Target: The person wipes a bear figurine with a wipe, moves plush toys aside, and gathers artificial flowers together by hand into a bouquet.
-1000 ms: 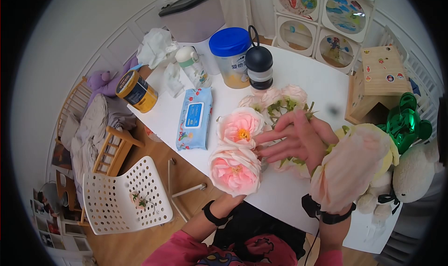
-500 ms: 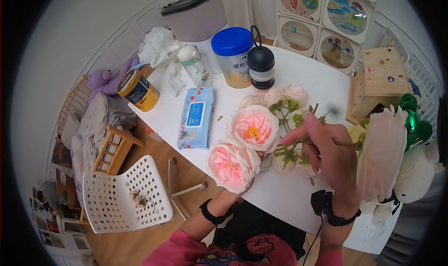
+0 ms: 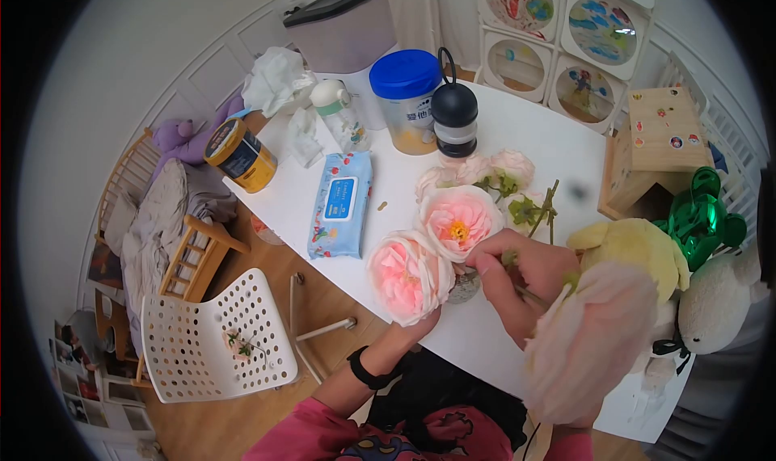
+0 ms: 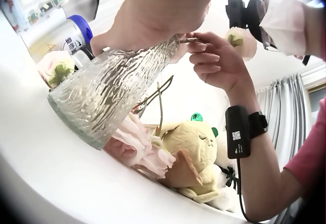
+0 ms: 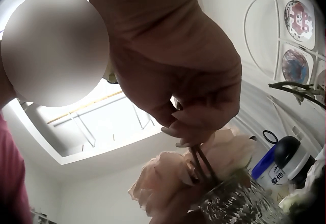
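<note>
My left hand [image 4: 153,25] grips a ribbed clear glass vase [image 4: 109,94] near its top; in the head view that hand [image 3: 420,325] is mostly hidden under flowers. Two large pink artificial roses [image 3: 459,223] lean over the vase's left side. At the vase mouth my right hand [image 3: 529,279] pinches the stem of another pale pink rose [image 3: 594,340], whose head hangs back over the wrist. In the right wrist view, thin stems [image 5: 201,165] run from below the right hand [image 5: 188,89] to the glass rim. More pale roses [image 3: 477,170] lie on the table behind the vase.
On the white table [image 3: 550,138] stand a blue-lidded tub [image 3: 404,101], a black-topped container [image 3: 454,117], a wipes pack [image 3: 339,206] and a yellow can [image 3: 241,155]. Plush toys [image 3: 715,299] and a wooden box [image 3: 659,146] line the right. A white chair [image 3: 190,340] holds a small flower.
My right hand drew back to the right with its rose, then came left and down to the vase mouth, fingers now bunched on the stem. The upper rose in the vase shifted right.
</note>
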### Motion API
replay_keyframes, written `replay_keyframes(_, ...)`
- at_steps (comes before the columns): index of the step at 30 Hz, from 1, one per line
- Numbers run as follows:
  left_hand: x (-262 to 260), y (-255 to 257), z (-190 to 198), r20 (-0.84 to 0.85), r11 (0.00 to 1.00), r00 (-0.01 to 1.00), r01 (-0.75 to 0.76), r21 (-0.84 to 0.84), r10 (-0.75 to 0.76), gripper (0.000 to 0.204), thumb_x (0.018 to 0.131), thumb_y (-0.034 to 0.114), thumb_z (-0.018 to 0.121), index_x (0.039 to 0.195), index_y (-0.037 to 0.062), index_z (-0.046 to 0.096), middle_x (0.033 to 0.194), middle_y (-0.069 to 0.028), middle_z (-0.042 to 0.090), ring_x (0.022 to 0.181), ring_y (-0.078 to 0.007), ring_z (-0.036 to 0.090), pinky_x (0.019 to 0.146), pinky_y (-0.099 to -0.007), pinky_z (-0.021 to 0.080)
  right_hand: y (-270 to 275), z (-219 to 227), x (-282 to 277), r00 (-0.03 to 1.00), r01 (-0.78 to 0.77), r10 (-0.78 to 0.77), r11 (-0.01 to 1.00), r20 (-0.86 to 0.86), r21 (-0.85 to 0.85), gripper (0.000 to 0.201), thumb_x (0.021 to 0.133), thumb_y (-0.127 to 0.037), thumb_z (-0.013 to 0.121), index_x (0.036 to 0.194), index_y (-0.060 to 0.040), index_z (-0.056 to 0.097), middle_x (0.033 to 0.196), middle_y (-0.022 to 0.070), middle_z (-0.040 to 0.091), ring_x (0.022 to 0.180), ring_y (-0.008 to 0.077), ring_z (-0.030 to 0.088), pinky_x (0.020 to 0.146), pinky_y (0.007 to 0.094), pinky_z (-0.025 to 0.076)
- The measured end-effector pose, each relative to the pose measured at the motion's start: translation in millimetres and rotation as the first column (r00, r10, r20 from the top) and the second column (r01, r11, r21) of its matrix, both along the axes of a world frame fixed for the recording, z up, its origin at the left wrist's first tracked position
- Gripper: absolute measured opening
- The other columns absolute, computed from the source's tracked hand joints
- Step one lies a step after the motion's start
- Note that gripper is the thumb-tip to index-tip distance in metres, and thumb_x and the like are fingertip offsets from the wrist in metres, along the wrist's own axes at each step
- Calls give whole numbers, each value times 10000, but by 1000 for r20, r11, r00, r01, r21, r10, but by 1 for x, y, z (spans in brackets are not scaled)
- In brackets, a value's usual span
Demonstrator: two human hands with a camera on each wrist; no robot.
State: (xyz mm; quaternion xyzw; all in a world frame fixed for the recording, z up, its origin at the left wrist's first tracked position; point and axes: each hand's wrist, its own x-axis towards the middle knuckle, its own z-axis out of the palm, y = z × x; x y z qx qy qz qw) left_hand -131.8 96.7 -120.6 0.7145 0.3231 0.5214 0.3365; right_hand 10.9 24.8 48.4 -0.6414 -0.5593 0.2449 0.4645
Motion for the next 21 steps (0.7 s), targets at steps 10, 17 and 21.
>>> replay_keyframes(10,-6,0,-19,18,984,998,54,-167,-52,591,856,124,660,1374,45,388,1334,-111,485,1224,-245,477,1030,-364,386,11,-25,15,939,-232,218,972,265,24,148,795,-155,710,862,-80,601,818,40,641,625,196,616,548,304,481)
replay_keyframes(17,-17,4,-33,318,899,936,266,-348,-154,586,838,112,675,1350,41,399,1310,-112,496,1192,-230,499,1005,-358,412,14,-32,12,936,-223,201,974,288,45,187,734,-193,713,898,-128,651,930,6,607,755,224,636,597,326,499)
replay_keyframes(21,-23,7,-37,481,819,858,400,-411,-177,583,828,105,683,1336,40,405,1296,-112,503,1175,-222,512,991,-354,426,15,-34,13,944,-217,184,972,273,95,211,728,-174,703,934,-143,670,935,0,606,772,225,638,608,320,501)
